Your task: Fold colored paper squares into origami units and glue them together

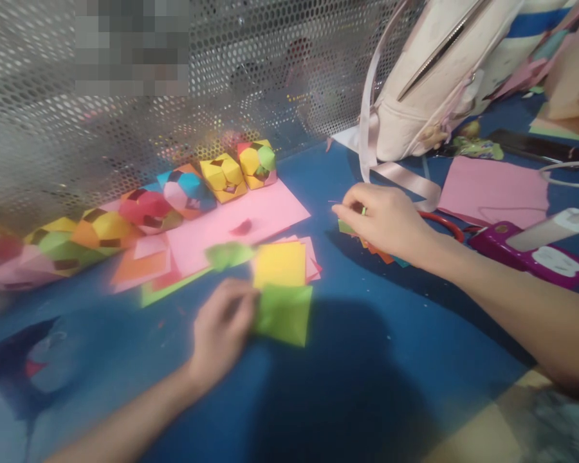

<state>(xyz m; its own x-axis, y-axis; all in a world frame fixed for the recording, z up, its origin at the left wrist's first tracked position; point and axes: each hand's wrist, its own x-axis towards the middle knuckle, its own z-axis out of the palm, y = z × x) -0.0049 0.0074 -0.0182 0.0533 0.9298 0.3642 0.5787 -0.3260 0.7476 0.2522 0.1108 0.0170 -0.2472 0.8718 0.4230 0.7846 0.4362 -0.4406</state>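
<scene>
My left hand [224, 331] is closed, pinching the left edge of a square of green paper [285, 315] in front of me. Just behind it lie a yellow paper square [280, 262] and a crumpled green piece of paper [228, 255]. Further right, my right hand [383, 215] has its fingers pinched together. A small bit of green shows between them, too small to name. Partly hidden under this hand is a stack of coloured paper squares [372, 249].
Folded paper shapes [222, 177] line the perforated metal panel [270, 71] on the blue table [197, 418]. Pink sheets [241, 218] lie in front. At the right are a cream backpack [415, 96], pink paper [495, 191] and a purple power strip [525, 254] with a white plug.
</scene>
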